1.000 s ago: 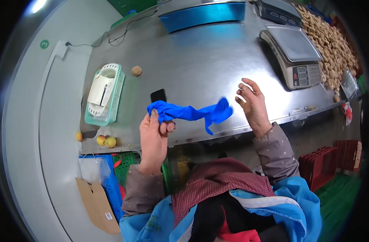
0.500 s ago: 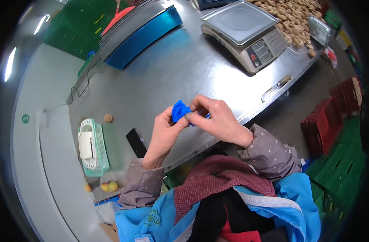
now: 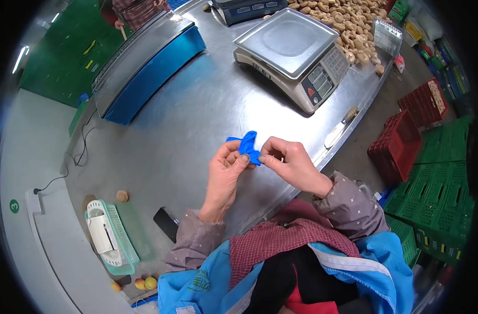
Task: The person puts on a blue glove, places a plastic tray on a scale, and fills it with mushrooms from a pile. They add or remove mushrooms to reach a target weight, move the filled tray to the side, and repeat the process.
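Note:
A small, crumpled blue rubber glove point(image 3: 248, 144) is held above the steel table, its finger-like folds sticking up. My left hand point(image 3: 226, 170) pinches it between thumb and fingers from the left side. From the right, my right hand point(image 3: 291, 162) has thumb and forefinger pinched at the glove's lower right edge. Part of the glove is hidden behind the left fingers. Left of my left forearm, a black phone point(image 3: 166, 224) lies on the table.
A weighing scale point(image 3: 286, 42) stands ahead, with a knife point(image 3: 341, 127) near the table's right edge. Mushrooms point(image 3: 349, 26) are heaped behind. A blue-sided metal unit point(image 3: 155, 76) stands left, a basket point(image 3: 125, 261) lower left. Red crates point(image 3: 396, 149) sit right. Another person point(image 3: 137, 10) is beyond.
The view has shifted, so the table items sit further left. The right hand has drawn slightly away from the left, and the blue glove is more spread out and visible between them.

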Tool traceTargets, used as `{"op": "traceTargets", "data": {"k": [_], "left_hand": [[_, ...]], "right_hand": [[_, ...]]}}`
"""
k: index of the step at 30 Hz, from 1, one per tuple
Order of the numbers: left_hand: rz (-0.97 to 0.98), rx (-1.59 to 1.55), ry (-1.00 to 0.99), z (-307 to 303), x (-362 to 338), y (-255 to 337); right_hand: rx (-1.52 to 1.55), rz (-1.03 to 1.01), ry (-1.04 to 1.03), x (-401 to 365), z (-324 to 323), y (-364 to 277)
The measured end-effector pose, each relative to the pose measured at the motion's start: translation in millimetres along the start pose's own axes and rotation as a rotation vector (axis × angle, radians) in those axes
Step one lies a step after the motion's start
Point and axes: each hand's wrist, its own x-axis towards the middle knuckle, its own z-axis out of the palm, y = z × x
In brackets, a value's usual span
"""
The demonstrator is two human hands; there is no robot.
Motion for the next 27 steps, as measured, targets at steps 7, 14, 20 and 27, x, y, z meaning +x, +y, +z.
{"op": "traceTargets", "data": {"k": [7,14,20,27], "left_hand": [[-0.176,-0.120,-0.059,15,22,-8],[-0.088,0.301,-0.003,28,22,-8],[-0.066,0.287,0.047,33,25,-19],[-0.120,0.029,0.198,52,26,-32]], "right_hand": [[0.497,0.200,-0.053,0,-16,14],[-0.129,-0.184,0.101,-6,-19,24],[-0.010,-0.050,0.145,-15,-24,25],[0.370,0.308,0.230,-34,-32,48]]}}
